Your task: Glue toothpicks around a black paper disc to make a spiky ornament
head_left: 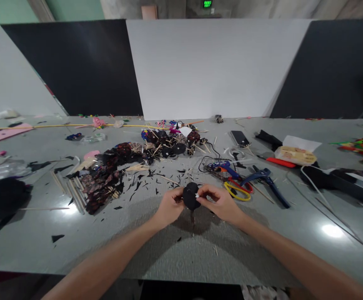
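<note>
A small black round piece of fabric (190, 196) with a white speck on it is held up over the grey table (156, 254), between both hands. My left hand (168, 207) grips its left side with curled fingers. My right hand (216, 201) pinches its right side, thumb and fingertips pressed together at the white speck. A thin stick seems to hang below the piece. Black fabric scraps and toothpicks lie just beyond my hands.
A pile of dark fabric flowers with sticks (165, 146) lies behind. A blue glue gun (223, 167), yellow and red loops (237, 189), blue pliers (267, 179), a phone (239, 137) and a red knife (280, 162) are to the right. Wooden sticks (75, 193) lie left.
</note>
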The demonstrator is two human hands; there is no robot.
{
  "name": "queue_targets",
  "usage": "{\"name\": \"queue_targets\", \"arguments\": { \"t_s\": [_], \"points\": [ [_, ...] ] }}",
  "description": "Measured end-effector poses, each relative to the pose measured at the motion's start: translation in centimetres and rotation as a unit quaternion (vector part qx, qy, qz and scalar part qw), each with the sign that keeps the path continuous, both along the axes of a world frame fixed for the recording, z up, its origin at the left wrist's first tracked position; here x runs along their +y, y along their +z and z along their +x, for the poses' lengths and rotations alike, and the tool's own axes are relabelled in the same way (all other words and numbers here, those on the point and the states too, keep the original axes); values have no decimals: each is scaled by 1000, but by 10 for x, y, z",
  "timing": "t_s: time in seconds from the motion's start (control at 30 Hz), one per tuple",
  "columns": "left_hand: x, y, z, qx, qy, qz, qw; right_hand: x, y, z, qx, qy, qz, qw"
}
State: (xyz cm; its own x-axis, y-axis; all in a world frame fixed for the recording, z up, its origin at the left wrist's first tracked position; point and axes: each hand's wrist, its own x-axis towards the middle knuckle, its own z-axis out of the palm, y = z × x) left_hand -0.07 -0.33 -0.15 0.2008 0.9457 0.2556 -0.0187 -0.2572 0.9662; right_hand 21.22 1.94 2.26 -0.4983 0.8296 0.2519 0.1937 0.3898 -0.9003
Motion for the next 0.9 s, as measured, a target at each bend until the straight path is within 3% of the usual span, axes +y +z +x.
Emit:
{"name": "queue_targets", "arguments": {
  "t_s": [0.33, 0.9],
  "points": [
    [0, 7, 1, -39, -20, -29, 999, -1, 3, 0, -18, -2, 30, 999],
    [2, 1, 2, -44, -28, -55, 997, 0, 7, 0, -43, 2, 70, 997]
  ]
}}
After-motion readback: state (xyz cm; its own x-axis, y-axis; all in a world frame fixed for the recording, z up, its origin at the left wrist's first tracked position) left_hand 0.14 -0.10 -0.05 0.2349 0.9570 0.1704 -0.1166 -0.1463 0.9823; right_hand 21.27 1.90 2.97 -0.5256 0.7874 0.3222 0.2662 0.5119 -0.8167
